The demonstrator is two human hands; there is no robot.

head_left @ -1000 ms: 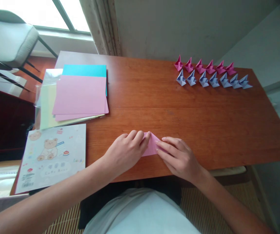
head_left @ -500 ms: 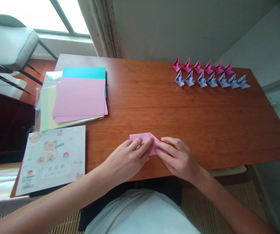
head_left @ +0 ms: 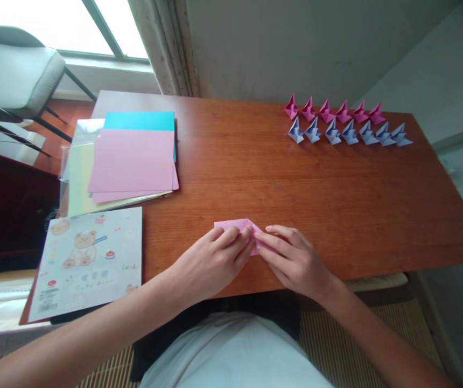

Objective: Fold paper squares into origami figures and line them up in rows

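A small folded sheet of pink paper (head_left: 231, 223) lies at the front of the wooden table (head_left: 231, 167), partly covered by my fingers. My left hand (head_left: 221, 256) presses on its middle with bent fingers. From the other side, my right hand (head_left: 294, 258) grips the paper's right end between thumb and fingers. A slanted fold runs down from the top edge towards my right fingertips. The lower part of the paper is hidden under my left hand.
Several folded pink paper figures (head_left: 327, 112) stand in a row at the back right, with pale blue ones (head_left: 349, 133) before them. At left lie stacked pink sheets (head_left: 132, 161), a turquoise sheet (head_left: 140, 120) and a bear-printed pad (head_left: 90, 264). A chair (head_left: 17, 75) stands beyond.
My left fingers have shifted very slightly on the pink paper, towards the fold. My right hand stays almost where it was; the view has tilted a little.
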